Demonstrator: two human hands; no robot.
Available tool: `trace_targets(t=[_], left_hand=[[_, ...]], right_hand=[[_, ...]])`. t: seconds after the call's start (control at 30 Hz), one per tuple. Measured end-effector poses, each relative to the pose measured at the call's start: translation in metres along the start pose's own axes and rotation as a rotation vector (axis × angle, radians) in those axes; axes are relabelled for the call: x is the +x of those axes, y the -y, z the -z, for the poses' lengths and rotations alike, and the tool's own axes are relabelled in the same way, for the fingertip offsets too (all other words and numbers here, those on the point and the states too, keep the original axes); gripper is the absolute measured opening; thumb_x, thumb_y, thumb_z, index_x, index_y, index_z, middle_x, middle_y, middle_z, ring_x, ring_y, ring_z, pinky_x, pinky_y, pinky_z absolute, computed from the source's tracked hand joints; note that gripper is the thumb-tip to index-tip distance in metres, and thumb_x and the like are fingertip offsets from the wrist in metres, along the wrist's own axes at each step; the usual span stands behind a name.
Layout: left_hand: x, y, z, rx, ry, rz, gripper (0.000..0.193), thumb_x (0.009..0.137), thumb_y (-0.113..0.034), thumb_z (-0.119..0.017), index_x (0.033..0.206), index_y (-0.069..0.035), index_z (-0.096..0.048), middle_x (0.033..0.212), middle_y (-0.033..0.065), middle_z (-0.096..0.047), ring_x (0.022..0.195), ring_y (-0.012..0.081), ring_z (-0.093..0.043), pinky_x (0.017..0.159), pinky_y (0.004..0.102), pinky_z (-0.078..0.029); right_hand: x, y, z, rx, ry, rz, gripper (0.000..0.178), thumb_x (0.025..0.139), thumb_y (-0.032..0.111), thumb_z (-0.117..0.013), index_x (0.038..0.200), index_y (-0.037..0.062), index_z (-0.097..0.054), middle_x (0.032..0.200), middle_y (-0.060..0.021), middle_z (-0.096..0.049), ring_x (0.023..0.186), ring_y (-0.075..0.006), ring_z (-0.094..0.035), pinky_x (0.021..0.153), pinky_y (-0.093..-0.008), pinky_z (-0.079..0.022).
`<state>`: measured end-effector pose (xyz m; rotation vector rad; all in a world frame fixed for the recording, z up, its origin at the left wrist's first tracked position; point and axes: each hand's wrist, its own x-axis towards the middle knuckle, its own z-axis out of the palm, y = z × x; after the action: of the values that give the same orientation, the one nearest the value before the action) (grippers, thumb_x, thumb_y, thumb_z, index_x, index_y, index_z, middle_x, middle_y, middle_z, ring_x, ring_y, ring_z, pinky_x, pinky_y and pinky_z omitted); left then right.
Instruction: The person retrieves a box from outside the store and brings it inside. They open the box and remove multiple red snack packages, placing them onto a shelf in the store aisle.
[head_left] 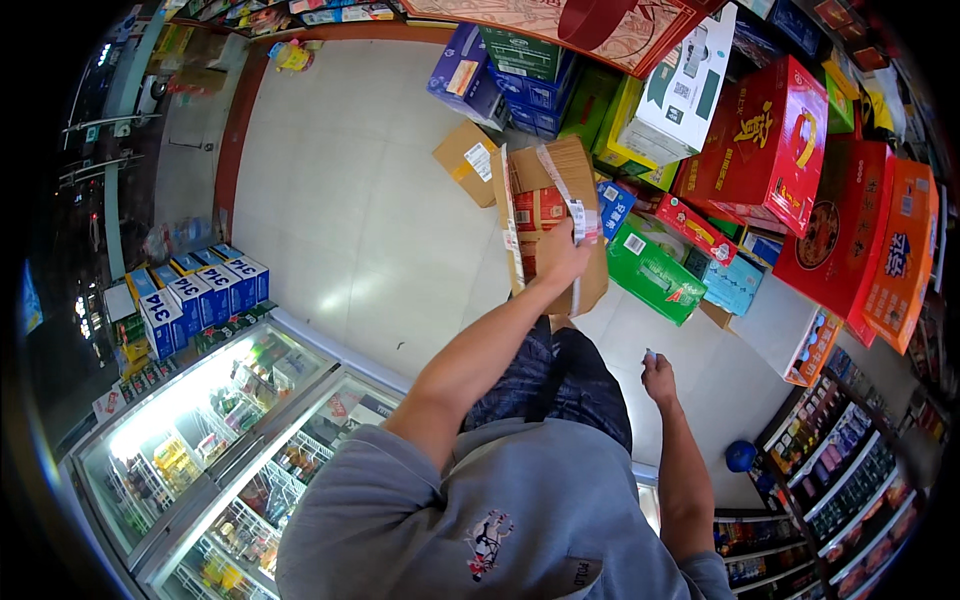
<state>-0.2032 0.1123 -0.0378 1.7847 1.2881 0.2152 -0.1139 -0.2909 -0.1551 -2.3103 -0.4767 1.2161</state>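
A brown cardboard box (593, 275) stands open in front of my legs, with strips of tape and a white label on its flap. Inside it show red packages (538, 208). My left hand (562, 255) reaches over the box, its fingers closed at the edge of the taped flap. Off to the right, away from the box, my right hand (658, 380) is closed in a fist. A small pale tip sticks out from its fingers; what the thing is cannot be made out.
Another brown carton (466, 165) lies beyond the box. A green box (655, 270) and stacked red gift boxes (755, 145) crowd the right. Glass-topped freezers (335, 375) line the left, with blue-and-white cartons (205, 290) behind them. A blue ball (740, 456) sits near the right shelves.
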Motion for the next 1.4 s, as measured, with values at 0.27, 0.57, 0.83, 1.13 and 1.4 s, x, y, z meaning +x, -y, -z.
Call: trace_targets(t=[0.27, 0.57, 0.83, 1.13, 1.4], left_hand=[[-0.02, -0.01, 0.069, 0.445, 0.47, -0.367, 0.017, 0.083, -0.019, -0.064, 0.092, -0.004, -0.062, 0.088, 0.0203, -0.067, 0.087, 0.0416, -0.065, 0.073, 0.0524, -0.051], [0.024, 0.036, 0.086, 0.79, 0.808, -0.936, 0.018, 0.075, -0.008, -0.066, 0.092, -0.01, -0.061, 0.09, 0.01, -0.062, 0.094, 0.0315, -0.064, 0.077, 0.0451, -0.051], [0.078, 0.055, 0.046, 0.503, 0.712, -0.281, 0.032, 0.081, -0.012, -0.063, 0.112, -0.008, -0.061, 0.115, 0.0186, -0.06, 0.102, 0.0411, -0.061, 0.083, 0.0497, -0.052], [0.065, 0.04, 0.052, 0.352, 0.317, -0.253, 0.078, 0.073, 0.001, -0.068, 0.144, -0.018, -0.043, 0.139, 0.0264, -0.037, 0.119, 0.047, -0.051, 0.098, 0.0482, -0.048], [0.109, 0.068, 0.101, 0.595, 0.476, -0.404, 0.078, 0.074, -0.005, -0.071, 0.145, -0.02, -0.043, 0.149, 0.0169, -0.038, 0.123, 0.0387, -0.052, 0.1, 0.0433, -0.048]], right_hand=[[0.019, 0.028, -0.01, -0.002, 0.008, 0.024, 0.036, 0.103, 0.032, -0.047, 0.09, -0.0003, -0.056, 0.058, -0.005, -0.055, 0.048, -0.0141, -0.052, 0.048, -0.0315, -0.042], [0.007, 0.071, 0.006, 0.029, -0.101, -0.005, 0.034, 0.103, 0.031, -0.047, 0.091, 0.0005, -0.057, 0.058, -0.005, -0.055, 0.05, -0.0144, -0.053, 0.05, -0.0316, -0.044], [-0.002, 0.162, 0.037, 0.215, -0.096, 0.002, 0.035, 0.103, 0.031, -0.046, 0.093, -0.0003, -0.058, 0.06, -0.0082, -0.058, 0.054, -0.0178, -0.058, 0.054, -0.0341, -0.046], [-0.006, 0.184, 0.046, 0.21, -0.088, -0.006, 0.035, 0.104, 0.032, -0.045, 0.096, 0.0003, -0.057, 0.062, -0.0057, -0.055, 0.055, -0.0138, -0.054, 0.055, -0.0304, -0.044], [0.014, 0.217, 0.034, 0.215, -0.055, 0.065, 0.034, 0.104, 0.031, -0.046, 0.099, -0.0001, -0.057, 0.063, -0.0108, -0.06, 0.058, -0.0209, -0.06, 0.058, -0.0354, -0.047]])
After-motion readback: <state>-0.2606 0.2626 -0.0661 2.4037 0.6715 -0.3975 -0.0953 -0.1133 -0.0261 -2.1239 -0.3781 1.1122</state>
